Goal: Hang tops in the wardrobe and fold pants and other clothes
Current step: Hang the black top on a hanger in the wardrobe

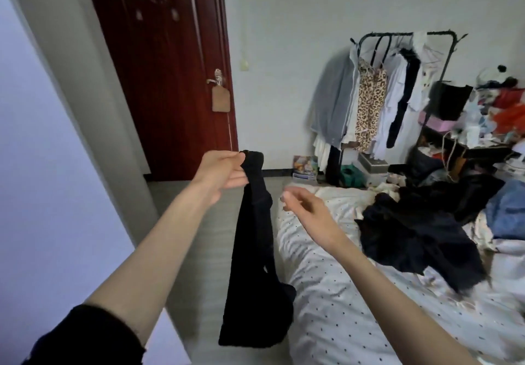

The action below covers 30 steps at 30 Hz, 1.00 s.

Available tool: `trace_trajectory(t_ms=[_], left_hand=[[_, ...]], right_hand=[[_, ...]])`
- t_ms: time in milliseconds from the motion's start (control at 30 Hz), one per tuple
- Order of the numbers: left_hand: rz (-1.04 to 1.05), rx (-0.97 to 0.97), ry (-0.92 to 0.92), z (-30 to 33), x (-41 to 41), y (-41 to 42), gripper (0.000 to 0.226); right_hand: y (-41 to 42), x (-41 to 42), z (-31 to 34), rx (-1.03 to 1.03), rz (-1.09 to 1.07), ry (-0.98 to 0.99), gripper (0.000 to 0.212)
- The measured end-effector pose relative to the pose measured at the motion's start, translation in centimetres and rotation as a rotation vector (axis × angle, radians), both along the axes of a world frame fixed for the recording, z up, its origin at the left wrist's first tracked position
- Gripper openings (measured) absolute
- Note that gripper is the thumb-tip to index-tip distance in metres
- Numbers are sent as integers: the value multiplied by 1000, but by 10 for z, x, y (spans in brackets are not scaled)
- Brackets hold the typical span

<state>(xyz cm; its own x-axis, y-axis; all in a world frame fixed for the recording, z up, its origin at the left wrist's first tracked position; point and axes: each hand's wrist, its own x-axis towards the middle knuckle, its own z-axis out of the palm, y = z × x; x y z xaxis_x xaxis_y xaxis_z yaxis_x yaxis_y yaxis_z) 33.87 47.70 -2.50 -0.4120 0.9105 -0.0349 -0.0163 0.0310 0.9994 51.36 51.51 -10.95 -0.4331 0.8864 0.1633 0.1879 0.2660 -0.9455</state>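
Hanging limp from left hand (pixel 224 170): black garment (pixel 255 251).

A strip of bare floor (pixel 199 251) is seen between the grey wall (pixel 85 108) on the left and the bed (pixel 341 322) on the right; this passage is partly filled by the black garment (pixel 255 251), which hangs from the left hand (pixel 224 170) down beside the edge of the bed. The near part of the bed is covered only by the dotted sheet. Farther right, the bed is taken up by a pile of dark clothes (pixel 420 231). The far wall is blocked by a clothes rack (pixel 397 36) full of hanging garments, with boxes (pixel 305 167) on the floor beside its foot. The red door (pixel 170 66) is shown closed behind the passage.
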Motion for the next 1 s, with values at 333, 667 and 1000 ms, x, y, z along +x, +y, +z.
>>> trace_trajectory(t_ms=[333,667,1000], left_hand=[[311,77,-86,-4,-91,-48,30],[27,-70,677,-74,-101,-99,49],[398,-155,754,-94,-92,-98,17]], right_hand=[[1,-92,0,52,208,-116,41],[-8,-152,30,27,320,-284,55],[-19,-190,42,-98,280,-245,33]])
